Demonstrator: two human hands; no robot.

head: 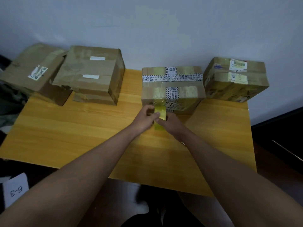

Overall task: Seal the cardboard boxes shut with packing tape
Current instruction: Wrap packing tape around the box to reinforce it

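A roll of yellowish packing tape (159,114) is held between both hands just in front of a cardboard box (172,89) that carries white printed tape bands. A strip of tape runs from the roll up onto the box's front face. My left hand (146,118) pinches the tape with thumb and fingers on its left side. My right hand (170,122) grips the roll from the right. Most of the roll is hidden by my fingers.
Three more cardboard boxes stand along the back of the wooden table (82,136): one with an open flap at far left (32,74), a larger one (91,74) beside it, and a taped one at far right (236,79). A paper marked 6-3 (15,189) lies lower left.
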